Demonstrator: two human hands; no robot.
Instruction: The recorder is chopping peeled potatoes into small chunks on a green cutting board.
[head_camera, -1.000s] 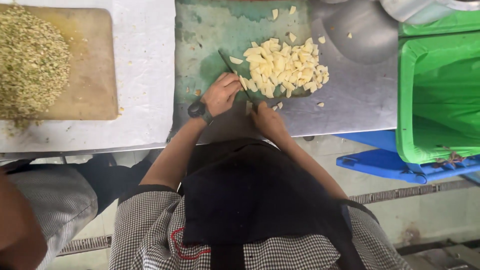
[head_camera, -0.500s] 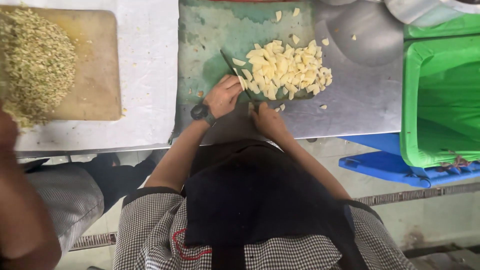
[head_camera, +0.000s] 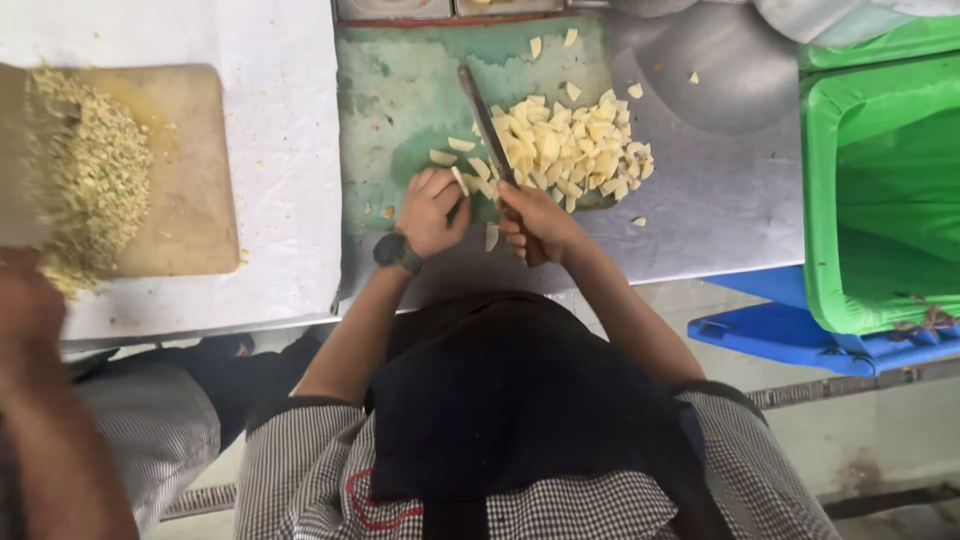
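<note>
I see single head view only, looking steeply down over own chest and apron. Green cutting board (head_camera: 420, 110) at upper centre, fairly near. Wooden board (head_camera: 190, 180) at upper left, green bin (head_camera: 880, 190) at right edge. No second view to compare.

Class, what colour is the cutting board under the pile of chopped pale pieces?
Green, worn and patchy, seen in the head view.

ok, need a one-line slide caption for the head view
Right hand holds a knife beside pale chopped pieces on a green cutting board; left hand rests alongside.
</note>
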